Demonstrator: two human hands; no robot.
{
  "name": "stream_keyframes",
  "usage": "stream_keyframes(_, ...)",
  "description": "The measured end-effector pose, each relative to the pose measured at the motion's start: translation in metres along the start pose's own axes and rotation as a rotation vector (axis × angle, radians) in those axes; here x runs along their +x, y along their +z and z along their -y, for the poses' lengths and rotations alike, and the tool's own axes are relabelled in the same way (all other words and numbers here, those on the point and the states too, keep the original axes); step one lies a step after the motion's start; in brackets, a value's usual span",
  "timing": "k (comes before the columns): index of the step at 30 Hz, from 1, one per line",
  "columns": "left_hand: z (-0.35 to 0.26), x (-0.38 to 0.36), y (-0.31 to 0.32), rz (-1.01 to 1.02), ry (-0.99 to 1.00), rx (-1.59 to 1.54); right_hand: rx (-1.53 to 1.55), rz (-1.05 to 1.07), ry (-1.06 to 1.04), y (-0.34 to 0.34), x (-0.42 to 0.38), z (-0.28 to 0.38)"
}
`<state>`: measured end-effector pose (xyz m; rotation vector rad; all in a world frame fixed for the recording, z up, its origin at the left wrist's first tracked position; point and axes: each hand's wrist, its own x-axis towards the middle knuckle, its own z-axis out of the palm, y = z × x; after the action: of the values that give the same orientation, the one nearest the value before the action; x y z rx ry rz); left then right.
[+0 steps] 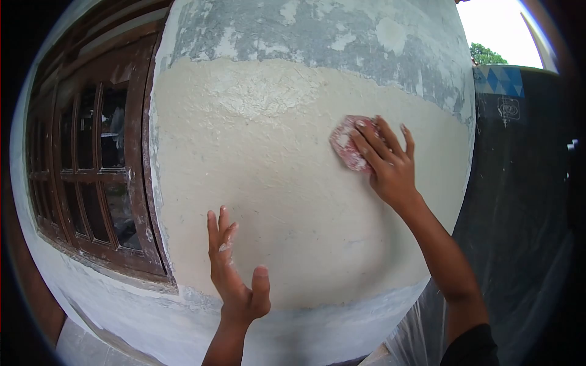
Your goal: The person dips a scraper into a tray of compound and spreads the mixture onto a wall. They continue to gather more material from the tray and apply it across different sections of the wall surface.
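My right hand (390,160) presses a red rag (347,145), smeared with white, against the wall (274,158). Its fingers lie across the rag's right part, with the little finger standing apart. The wall has a wide cream band with a rough, glossy patch near the top. Low in front of this band, my left hand (235,268) is raised with thumb and fingers apart and nothing in it. White smears mark its fingers.
At the left is a brown wooden window (97,146) with glass panes. Grey patchy wall (342,36) shows above the cream band, and a pale strip runs below. A dark sheet (519,201) hangs at the right, with clear plastic (415,329) near its foot.
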<state>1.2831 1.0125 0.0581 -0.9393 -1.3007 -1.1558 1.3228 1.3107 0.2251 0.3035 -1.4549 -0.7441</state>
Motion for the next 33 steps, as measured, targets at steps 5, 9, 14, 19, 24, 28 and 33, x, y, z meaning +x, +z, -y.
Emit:
stream_keyframes(5, -0.029, 0.001, 0.037, 0.063, 0.018, -0.101, 0.144, 0.083, 0.214, -0.062, -0.041, 0.009)
stream_keyframes(9, -0.055, -0.017, 0.077, 0.114, 0.04, -0.302, 0.317, 0.155, 0.427, -0.112, -0.102, 0.03)
stream_keyframes(14, -0.092, -0.06, 0.146, 0.279, -0.025, -0.522, 0.142, 0.351, 0.545, -0.179, -0.169, 0.037)
stream_keyframes(19, -0.161, -0.116, 0.201, 0.468, -0.043, -0.696, -0.029, 0.517, 0.646, -0.262, -0.22, 0.027)
stream_keyframes(24, -0.214, -0.154, 0.247, 0.608, -0.091, -0.897, -0.183, 0.677, 0.755, -0.327, -0.255, 0.027)
stream_keyframes(28, -0.244, -0.205, 0.278, 0.751, -0.095, -1.065, -0.305, 0.815, 0.938, -0.367, -0.296, 0.046)
stream_keyframes(33, -0.269, -0.291, 0.298, 1.16, -0.086, -1.2, -0.404, 0.952, 1.362, -0.407, -0.357, 0.106)
